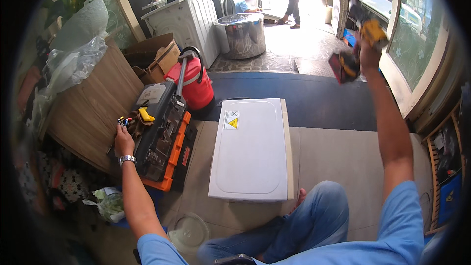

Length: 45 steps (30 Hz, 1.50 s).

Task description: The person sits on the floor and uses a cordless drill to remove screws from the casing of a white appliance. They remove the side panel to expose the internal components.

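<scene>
My right hand (pixel 371 60) is raised at the right, wrapped round the grip of a yellow and black cordless drill (pixel 374 33), which is smeared by motion. To the left, my left hand (pixel 124 140) is at a brown tool pouch (pixel 141 130) on top of a black and orange toolbox (pixel 159 140). Its fingers are closed among small coloured tool handles (pixel 124 121); which one they hold is not clear. A yellow-handled tool (pixel 146 115) sticks out of the pouch. Between my arms a white box-shaped appliance (pixel 250 152) with a warning sticker rests on the tiled floor.
Behind the toolbox stands a red water jug (pixel 196 86). A round glass plate (pixel 189 231) lies by my leg. Farther off are a white washing machine (pixel 185 24), a steel drum (pixel 245 39) and two people near the bright doorway. A wooden rack (pixel 445 167) stands at the right.
</scene>
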### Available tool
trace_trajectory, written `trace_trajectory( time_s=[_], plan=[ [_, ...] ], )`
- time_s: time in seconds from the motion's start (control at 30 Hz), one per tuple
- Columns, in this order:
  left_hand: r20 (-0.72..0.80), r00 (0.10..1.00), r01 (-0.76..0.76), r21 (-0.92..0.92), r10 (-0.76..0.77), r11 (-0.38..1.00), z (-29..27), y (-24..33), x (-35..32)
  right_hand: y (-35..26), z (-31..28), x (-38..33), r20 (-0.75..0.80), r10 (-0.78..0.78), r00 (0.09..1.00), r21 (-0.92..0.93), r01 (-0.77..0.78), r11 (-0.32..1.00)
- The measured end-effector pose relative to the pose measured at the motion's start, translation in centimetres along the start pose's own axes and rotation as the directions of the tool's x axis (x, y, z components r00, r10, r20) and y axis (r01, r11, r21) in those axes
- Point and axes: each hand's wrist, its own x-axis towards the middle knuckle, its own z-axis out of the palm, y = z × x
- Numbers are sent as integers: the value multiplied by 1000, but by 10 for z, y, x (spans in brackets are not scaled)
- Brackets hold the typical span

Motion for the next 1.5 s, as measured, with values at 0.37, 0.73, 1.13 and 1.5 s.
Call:
trace_trajectory(
  time_s=[0.37, 0.73, 1.13, 1.5],
  plan=[
    [-93, 993, 67, -4, -67, 998, 1, -9, -19, 120, -136, -298, -42, 452, 891, -65, -454, 889],
    [-38, 992, 124, 232, -119, 965, -15, 18, -17, 147, -154, -372, -69, 508, 859, -75, -512, 856],
    [97, 995, -34, 151, 19, 988, -17, 2, -18, 148, -159, -379, -45, 559, 828, -113, -561, 820],
    [131, 991, -28, 133, 11, 991, -6, -20, -10, 71, -85, -222, -14, 345, 938, 150, -339, 929]
  ],
)
